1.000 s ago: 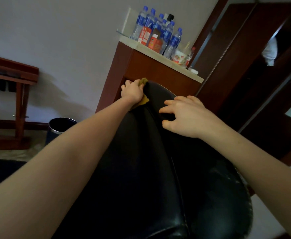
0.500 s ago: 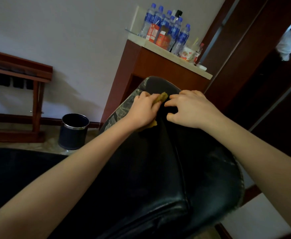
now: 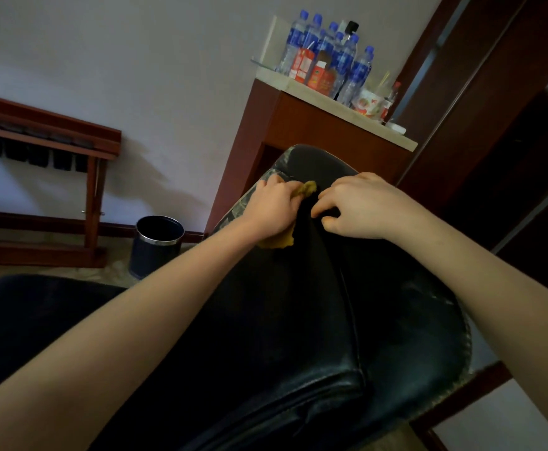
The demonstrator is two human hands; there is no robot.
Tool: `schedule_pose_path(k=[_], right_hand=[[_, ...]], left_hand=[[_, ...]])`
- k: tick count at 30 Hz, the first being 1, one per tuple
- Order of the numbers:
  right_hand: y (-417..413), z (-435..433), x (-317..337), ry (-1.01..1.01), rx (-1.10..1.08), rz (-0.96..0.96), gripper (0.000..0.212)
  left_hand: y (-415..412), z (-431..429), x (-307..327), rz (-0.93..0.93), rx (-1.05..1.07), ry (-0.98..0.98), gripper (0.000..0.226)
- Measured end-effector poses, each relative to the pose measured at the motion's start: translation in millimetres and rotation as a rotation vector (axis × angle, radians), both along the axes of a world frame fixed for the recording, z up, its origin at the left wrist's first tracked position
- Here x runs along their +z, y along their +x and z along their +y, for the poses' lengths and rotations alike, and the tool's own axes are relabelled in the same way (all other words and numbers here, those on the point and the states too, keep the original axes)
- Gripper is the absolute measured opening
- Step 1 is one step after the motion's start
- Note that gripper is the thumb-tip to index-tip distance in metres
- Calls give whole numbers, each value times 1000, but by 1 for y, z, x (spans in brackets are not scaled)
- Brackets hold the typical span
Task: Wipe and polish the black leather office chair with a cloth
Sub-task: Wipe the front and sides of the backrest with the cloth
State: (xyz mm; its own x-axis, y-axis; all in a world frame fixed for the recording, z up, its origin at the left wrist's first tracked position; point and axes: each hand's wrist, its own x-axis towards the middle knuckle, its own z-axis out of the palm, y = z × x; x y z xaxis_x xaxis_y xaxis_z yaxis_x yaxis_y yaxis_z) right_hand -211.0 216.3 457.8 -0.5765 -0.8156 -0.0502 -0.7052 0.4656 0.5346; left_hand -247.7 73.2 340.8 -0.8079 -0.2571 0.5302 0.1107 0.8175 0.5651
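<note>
The black leather chair point(image 3: 314, 320) fills the lower middle of the view, its back stretching away from me with worn, cracked edges. My left hand point(image 3: 274, 209) grips a crumpled yellow cloth point(image 3: 306, 188) and presses it on the leather near the top of the back. A fold of the cloth also shows under my left wrist. My right hand point(image 3: 360, 206) rests just right of the cloth, fingers curled with the tips on the leather beside a seam, holding nothing.
Behind the chair stands a reddish wooden cabinet point(image 3: 324, 131) with several water bottles point(image 3: 334, 56) and cartons on top. A dark metal bin point(image 3: 157, 244) sits on the floor at left. A wooden rack point(image 3: 48, 138) is against the wall; a dark wardrobe point(image 3: 510, 109) is at right.
My left hand has drawn the cloth back from the chair's top edge towards me, close to my right hand. The view has shifted so more of the chair's top shows.
</note>
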Motion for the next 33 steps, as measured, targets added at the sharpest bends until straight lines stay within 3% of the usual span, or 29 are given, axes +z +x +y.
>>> schedule_pose_path(k=[11, 17, 25, 29, 33], right_hand=[[-8, -2, 0, 11, 8, -10, 36], [-8, -3, -2, 19, 27, -24, 36], [-3, -9, 3, 47, 28, -43, 36], [-3, -8, -2, 90, 28, -47, 36], [-1, -9, -2, 158, 30, -54, 40]], left_hand=[[-66, -36, 6, -129, 141, 200, 36], [-51, -32, -25, -129, 196, 509, 46], [-14, -27, -66, -198, 254, 631, 44], [3, -5, -63, -152, 184, 687, 40], [8, 13, -45, 10, 57, 615, 46]])
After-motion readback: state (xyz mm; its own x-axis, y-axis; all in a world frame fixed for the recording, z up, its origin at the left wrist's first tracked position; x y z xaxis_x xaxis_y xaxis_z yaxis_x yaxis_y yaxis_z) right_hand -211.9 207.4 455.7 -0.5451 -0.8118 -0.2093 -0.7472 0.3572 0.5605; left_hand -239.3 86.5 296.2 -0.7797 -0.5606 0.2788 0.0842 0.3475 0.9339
